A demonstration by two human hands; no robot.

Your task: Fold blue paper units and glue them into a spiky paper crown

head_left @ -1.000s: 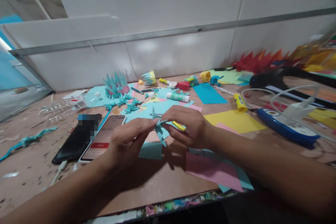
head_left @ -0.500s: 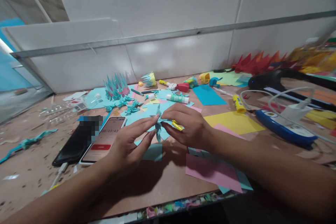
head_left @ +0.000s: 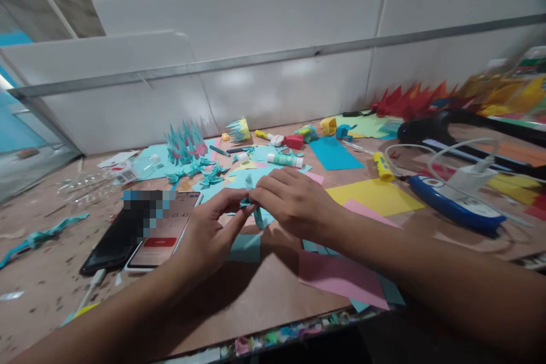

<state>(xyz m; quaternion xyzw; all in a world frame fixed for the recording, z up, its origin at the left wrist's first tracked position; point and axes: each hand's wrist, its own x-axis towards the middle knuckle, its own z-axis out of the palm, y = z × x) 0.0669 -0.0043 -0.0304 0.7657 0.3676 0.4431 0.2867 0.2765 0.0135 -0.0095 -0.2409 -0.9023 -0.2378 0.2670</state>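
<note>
Nearer the person than the glue stick [head_left: 285, 160], a folded blue paper [head_left: 258, 218] is up off the table [head_left: 277, 296]. The left hand [head_left: 213, 222] pinches it between thumb and forefinger; the right hand [head_left: 294, 202] curls its fingers against it, thumb hidden, so I cannot tell whether it pinches too. Well left of the glue stick lies clear plastic packaging [head_left: 94, 175], its contents unclear. Right of and behind the stick is a yellow cup [head_left: 328, 125], its inside too small to make out.
</note>
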